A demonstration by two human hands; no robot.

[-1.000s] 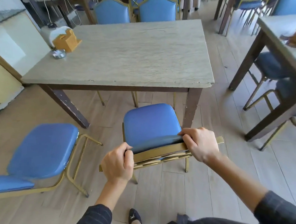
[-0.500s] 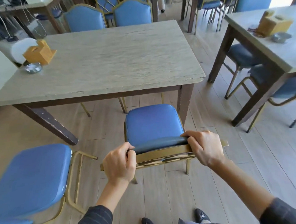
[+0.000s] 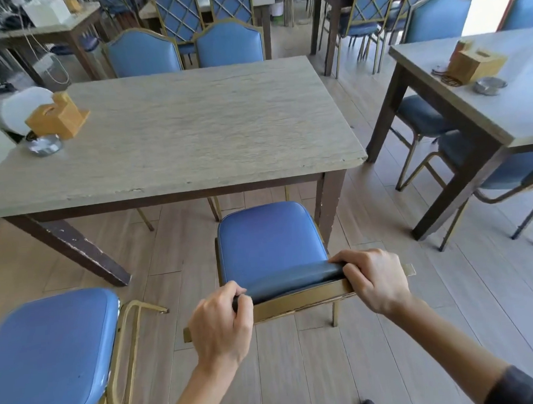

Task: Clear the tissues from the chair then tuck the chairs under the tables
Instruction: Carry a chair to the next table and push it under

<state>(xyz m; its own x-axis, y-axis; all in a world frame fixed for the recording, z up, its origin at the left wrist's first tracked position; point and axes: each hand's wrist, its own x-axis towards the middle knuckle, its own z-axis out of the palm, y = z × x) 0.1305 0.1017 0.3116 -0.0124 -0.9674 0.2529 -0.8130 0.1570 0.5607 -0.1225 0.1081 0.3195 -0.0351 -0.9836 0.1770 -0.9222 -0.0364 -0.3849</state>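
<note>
Scene is lit brightly and evenly by daylight; the far right corner is blown out to white. Soft, diffuse shadow is cast beneath the worktop (image 3: 193, 128) onto the floor (image 3: 298, 370). A dull sheen is noted on the seat of the centre chair (image 3: 267, 239). Straight edges are bowed by wide-angle distortion. The near-left chair (image 3: 50, 352) is stretched and slightly smeared. The far chairs (image 3: 369, 8) are rendered soft.

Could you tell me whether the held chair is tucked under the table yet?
Not tucked: the chair shows its whole seat in front of the table edge.
</note>
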